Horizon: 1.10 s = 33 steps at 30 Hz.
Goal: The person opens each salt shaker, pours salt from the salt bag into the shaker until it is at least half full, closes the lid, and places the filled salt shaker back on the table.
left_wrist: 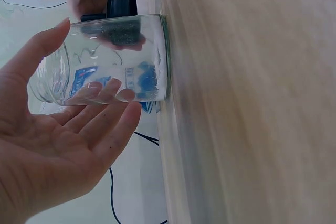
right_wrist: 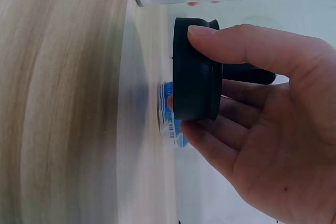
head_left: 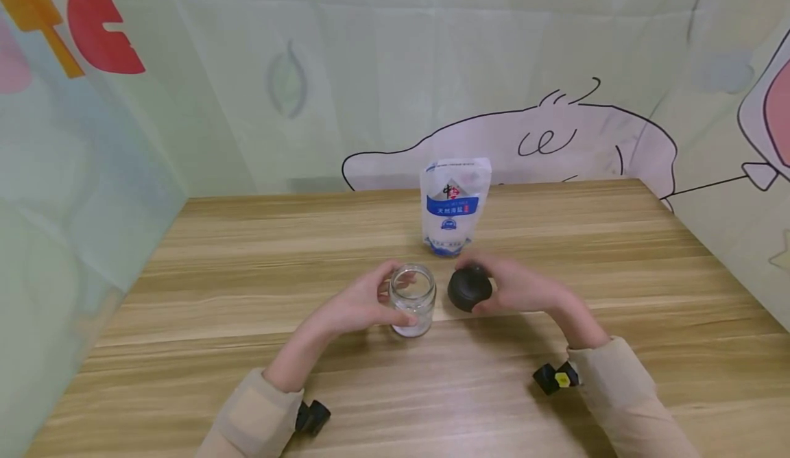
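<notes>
An open-topped clear glass jar (head_left: 412, 300) stands upright on the table, with a thin white layer at its bottom. My left hand (head_left: 361, 302) holds it from the left, thumb on the near side and fingers behind, visible through the glass in the left wrist view. To the right of the jar, my right hand (head_left: 515, 285) grips a black round lid (right_wrist: 197, 72) by its sides. A narrow black stem (right_wrist: 249, 73) rises from the lid's top. Behind both stands a white and blue pouch (head_left: 455, 208) with printed characters.
The wood-grain table (head_left: 259, 238) reaches back to a pale printed curtain (head_left: 234, 101) with cartoon drawings. Small black devices (head_left: 558, 379) sit at both wrists, by the sleeves (head_left: 611, 372).
</notes>
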Motion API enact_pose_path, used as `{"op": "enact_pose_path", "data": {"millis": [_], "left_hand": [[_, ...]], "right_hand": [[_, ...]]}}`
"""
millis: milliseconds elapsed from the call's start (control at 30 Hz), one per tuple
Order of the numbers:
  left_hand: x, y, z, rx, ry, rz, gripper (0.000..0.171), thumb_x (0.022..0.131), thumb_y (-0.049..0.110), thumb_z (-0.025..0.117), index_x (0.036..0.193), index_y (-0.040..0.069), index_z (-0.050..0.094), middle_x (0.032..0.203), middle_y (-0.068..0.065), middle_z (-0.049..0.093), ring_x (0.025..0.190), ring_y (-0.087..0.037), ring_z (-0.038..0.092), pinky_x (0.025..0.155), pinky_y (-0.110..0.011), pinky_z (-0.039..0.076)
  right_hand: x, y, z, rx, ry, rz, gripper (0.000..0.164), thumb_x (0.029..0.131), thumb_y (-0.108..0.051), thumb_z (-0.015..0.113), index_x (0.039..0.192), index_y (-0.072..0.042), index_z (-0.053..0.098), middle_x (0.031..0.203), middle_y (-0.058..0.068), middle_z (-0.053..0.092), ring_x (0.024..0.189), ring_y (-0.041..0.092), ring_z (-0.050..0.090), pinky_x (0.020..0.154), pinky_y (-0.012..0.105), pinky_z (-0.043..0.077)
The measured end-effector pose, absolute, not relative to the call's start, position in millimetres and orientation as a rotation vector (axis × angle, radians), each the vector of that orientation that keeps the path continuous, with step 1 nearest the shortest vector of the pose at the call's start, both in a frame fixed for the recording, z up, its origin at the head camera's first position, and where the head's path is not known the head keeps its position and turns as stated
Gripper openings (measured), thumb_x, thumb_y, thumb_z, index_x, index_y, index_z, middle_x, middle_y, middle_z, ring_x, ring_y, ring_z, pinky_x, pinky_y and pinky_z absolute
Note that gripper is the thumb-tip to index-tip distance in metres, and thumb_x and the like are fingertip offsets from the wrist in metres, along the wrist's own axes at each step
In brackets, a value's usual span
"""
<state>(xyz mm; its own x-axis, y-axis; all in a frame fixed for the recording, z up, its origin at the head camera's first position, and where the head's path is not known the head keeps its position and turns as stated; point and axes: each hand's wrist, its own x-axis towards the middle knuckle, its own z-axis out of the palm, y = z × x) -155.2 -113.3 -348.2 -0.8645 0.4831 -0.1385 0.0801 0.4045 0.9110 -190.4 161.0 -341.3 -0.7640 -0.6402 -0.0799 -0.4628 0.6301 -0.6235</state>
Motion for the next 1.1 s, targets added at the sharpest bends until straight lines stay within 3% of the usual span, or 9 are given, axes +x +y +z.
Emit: {"op": "enact_pose_path", "data": {"millis": [1100], "left_hand": [[-156,-113,-350,0.472,2.297,1.448,0.071,0.074,0.016,0.082,0.135,0.012,0.046,0.137,-0.009,0.055,0.130,-0.028,0.049,0.110,-0.046,0.042]], "right_hand": [[-193,160,-353,-0.838,2.575,-0.765,0.062,0.072,-0.011,0.080,0.128,-0.007,0.051,0.132,0.015,0.053,0.126,0.035,0.048,0.107,0.055,0.041]]}}
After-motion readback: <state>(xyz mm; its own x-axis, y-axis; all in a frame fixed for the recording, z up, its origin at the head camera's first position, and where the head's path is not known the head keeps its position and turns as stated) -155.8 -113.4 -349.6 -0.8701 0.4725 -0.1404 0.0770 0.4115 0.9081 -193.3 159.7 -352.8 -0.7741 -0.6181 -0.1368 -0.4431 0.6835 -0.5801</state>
